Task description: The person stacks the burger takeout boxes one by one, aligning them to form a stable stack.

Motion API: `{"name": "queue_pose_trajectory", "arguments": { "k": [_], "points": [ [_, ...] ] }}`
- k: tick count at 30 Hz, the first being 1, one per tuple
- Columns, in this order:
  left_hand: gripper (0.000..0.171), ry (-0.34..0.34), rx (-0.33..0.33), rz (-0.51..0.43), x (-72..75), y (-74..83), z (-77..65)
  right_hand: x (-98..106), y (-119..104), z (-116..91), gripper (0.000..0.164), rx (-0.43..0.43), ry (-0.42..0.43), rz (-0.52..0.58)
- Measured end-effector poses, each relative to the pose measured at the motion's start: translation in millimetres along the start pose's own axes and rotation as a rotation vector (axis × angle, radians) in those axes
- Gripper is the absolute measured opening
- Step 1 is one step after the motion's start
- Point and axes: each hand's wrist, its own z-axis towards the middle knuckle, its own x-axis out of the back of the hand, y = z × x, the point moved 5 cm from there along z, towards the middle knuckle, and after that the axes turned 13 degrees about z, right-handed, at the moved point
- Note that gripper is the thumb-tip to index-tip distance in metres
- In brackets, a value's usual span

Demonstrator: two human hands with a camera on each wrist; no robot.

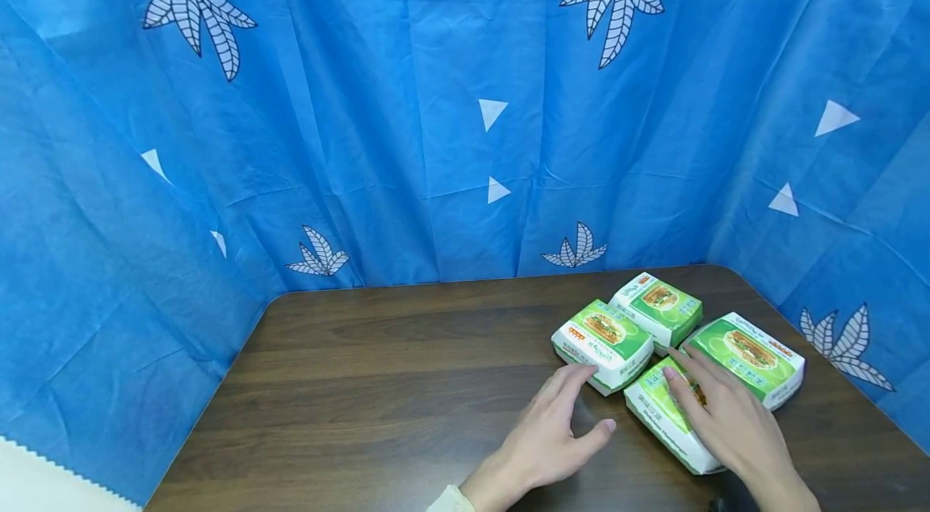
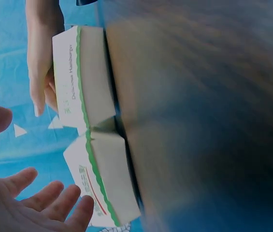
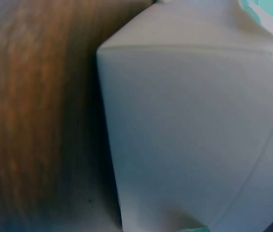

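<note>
Several green-and-white hamburger boxes stand grouped on the right of the table. My left hand [image 1: 545, 439] is open beside the left box [image 1: 606, 342], its fingertips close to that box's near edge and the thumb spread apart. In the left wrist view, the fingers [image 2: 80, 208] overlap the same box [image 2: 109, 179]. My right hand [image 1: 726, 415] lies over the front box [image 1: 664, 423], fingers extended across its top and partly hiding the printed burger. White cardboard of a box [image 3: 189, 135] fills most of the right wrist view, where the hand is hidden.
Behind these stand a back box [image 1: 661, 306] and a right box [image 1: 748, 354], close against the others. The brown wooden table [image 1: 378, 391] extends to the left. A blue patterned curtain [image 1: 363, 132] hangs along its back and sides.
</note>
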Motion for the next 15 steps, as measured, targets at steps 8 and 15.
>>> {"name": "queue_pose_trajectory", "arguments": {
  "k": [8,15],
  "points": [
    [0.065,-0.084,0.01,0.048,-10.0,10.4,10.7,-1,2,-1,0.059,-0.003,-0.01,0.006],
    [0.071,-0.118,0.042,0.054,-17.7,14.9,18.8,-1,2,-2,0.056,0.003,0.002,0.003]
  ]
}}
